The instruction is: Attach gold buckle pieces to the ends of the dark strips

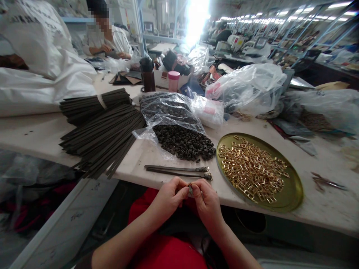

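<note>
My left hand and my right hand meet at the table's front edge, thumbs and forefingers pinched together. Between the fingertips shows a small piece with a gold-brown edge; the fingers cover most of it. Just beyond them, two dark straps with buckles at their right ends lie side by side. A heap of small dark loops spills from a clear plastic bag farther back. To the right, a round gold-coloured tray bears many gold buckles.
Bundled dark straps cover the table's left side. Pliers lie at the far right. Behind stand a dark bottle, a pink-lidded jar and plastic bags. Another person sits at the back left beside white sacks.
</note>
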Demonstrator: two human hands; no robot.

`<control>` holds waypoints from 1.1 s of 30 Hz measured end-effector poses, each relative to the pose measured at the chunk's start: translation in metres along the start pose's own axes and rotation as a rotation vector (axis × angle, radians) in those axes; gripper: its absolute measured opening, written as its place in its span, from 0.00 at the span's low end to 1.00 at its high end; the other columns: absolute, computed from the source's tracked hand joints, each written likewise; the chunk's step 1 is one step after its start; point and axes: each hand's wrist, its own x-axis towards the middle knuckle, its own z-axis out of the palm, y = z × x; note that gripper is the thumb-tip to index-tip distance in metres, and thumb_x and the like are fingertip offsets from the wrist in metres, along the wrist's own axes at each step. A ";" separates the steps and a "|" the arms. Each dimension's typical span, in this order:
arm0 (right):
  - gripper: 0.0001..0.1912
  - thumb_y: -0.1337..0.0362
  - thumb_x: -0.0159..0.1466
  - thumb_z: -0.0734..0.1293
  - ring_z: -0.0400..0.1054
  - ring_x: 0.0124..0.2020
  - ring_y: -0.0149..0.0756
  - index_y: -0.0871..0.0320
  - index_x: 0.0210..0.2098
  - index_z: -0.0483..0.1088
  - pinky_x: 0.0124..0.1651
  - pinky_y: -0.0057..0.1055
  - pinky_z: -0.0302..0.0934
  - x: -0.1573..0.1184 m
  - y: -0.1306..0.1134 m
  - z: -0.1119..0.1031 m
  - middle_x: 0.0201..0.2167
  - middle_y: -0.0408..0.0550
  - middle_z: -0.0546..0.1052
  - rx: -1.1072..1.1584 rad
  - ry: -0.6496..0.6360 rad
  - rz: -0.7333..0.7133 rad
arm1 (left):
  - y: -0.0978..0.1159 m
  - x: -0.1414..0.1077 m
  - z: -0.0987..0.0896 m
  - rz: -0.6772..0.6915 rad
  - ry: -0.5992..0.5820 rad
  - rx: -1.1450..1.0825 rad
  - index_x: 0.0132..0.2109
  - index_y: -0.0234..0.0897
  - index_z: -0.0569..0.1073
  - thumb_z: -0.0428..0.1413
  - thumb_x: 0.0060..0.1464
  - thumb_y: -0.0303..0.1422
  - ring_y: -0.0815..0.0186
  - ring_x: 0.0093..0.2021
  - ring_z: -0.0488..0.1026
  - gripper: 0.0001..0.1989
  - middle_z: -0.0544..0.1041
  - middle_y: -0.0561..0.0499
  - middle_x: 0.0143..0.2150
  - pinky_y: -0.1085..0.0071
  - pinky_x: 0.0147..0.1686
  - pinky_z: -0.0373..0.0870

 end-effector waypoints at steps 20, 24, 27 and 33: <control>0.09 0.61 0.63 0.58 0.65 0.32 0.36 0.57 0.36 0.67 0.36 0.31 0.57 0.061 0.041 -0.039 0.31 0.47 0.71 -0.341 0.038 0.056 | -0.003 0.031 0.000 -0.087 0.086 -0.192 0.40 0.35 0.74 0.54 0.51 0.39 0.74 0.20 0.57 0.13 0.64 0.58 0.21 0.77 0.21 0.54; 0.06 0.65 0.61 0.61 0.67 0.33 0.40 0.57 0.35 0.69 0.33 0.32 0.54 0.092 0.045 -0.033 0.33 0.51 0.72 -0.844 -0.177 0.014 | -0.005 0.033 0.000 -0.109 0.066 -0.237 0.40 0.34 0.72 0.54 0.51 0.40 0.76 0.18 0.54 0.14 0.61 0.59 0.21 0.78 0.18 0.50; 0.04 0.67 0.60 0.62 0.68 0.33 0.42 0.59 0.34 0.69 0.31 0.33 0.52 0.102 0.046 -0.023 0.32 0.53 0.72 -1.013 -0.232 0.032 | -0.007 0.032 -0.002 -0.117 0.069 -0.244 0.41 0.34 0.71 0.54 0.50 0.40 0.77 0.18 0.53 0.15 0.61 0.59 0.21 0.78 0.17 0.49; 0.06 0.72 0.60 0.60 0.67 0.33 0.41 0.60 0.32 0.68 0.31 0.32 0.52 0.104 0.048 -0.018 0.33 0.54 0.72 -0.963 -0.257 0.013 | -0.017 0.027 -0.005 -0.099 0.065 -0.299 0.42 0.34 0.70 0.55 0.49 0.43 0.78 0.16 0.53 0.18 0.63 0.60 0.21 0.79 0.16 0.48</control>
